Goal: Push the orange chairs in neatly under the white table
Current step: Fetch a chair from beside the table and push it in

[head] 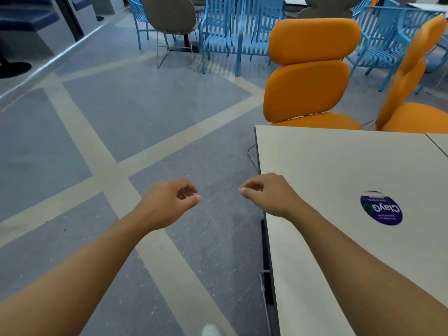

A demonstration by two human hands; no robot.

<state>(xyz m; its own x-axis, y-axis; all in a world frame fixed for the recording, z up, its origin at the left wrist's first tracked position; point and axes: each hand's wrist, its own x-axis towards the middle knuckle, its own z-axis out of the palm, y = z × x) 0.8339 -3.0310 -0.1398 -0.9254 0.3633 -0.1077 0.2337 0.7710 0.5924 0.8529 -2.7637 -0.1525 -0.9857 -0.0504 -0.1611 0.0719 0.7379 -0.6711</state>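
Extending forward at matching height, both bare forearms reached out over the floor [145, 112], a grey speckled surface crossed by pale beige bands. The left hand [167, 202] hovered above the floor, well clear of the table, with its fingers curled inward and the thumb against the forefinger, holding nothing. The right hand [269, 195] was held the same way, also with nothing in it, and sat over the left edge of the white table [327, 170]; whether it touched that edge could not be determined. A round purple sticker [381, 209] lay on the tabletop near the right edge of the view. A second tabletop [440, 141] butted against the far right corner. The first orange chair [310, 69] stood at the far left corner, its two-cushion back upright and its seat partly hidden behind the far edge. The second orange chair [412, 76] stood further right along the same edge, turned side-on and blurred. Beyond them stood a row of blue slatted chairs [232, 27] and a grey padded chair [169, 15] on a thin wire frame.
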